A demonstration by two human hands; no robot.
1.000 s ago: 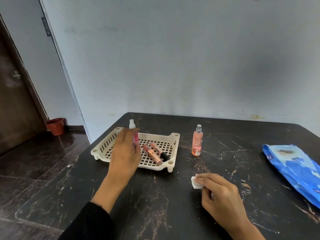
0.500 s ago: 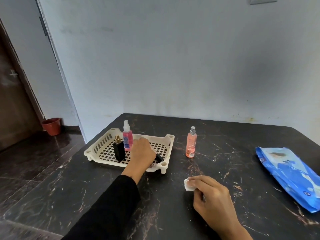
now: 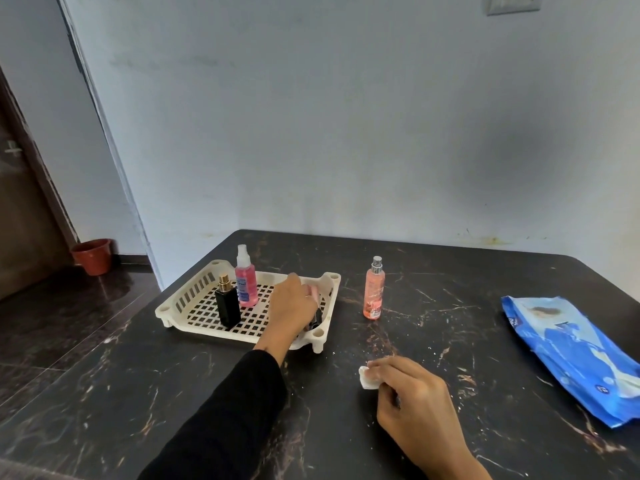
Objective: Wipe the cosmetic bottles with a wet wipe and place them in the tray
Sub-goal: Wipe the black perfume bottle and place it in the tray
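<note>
A cream slotted tray sits on the dark marble table. Inside it stand a black perfume bottle and a pink spray bottle. My left hand reaches into the tray's right part, fingers curled down around a pink lip gloss tube with a black cap; most of the tube is hidden under the hand. A peach spray bottle stands upright on the table, just right of the tray. My right hand rests near the front and pinches a small white wet wipe.
A blue pack of wet wipes lies at the table's right edge. The wall runs right behind the table. On the floor to the left stands a terracotta pot beside a dark door.
My left hand set the pink spray bottle upright in the tray, let go, and moved right onto the lip gloss tubes. My right hand stayed put with the wipe.
</note>
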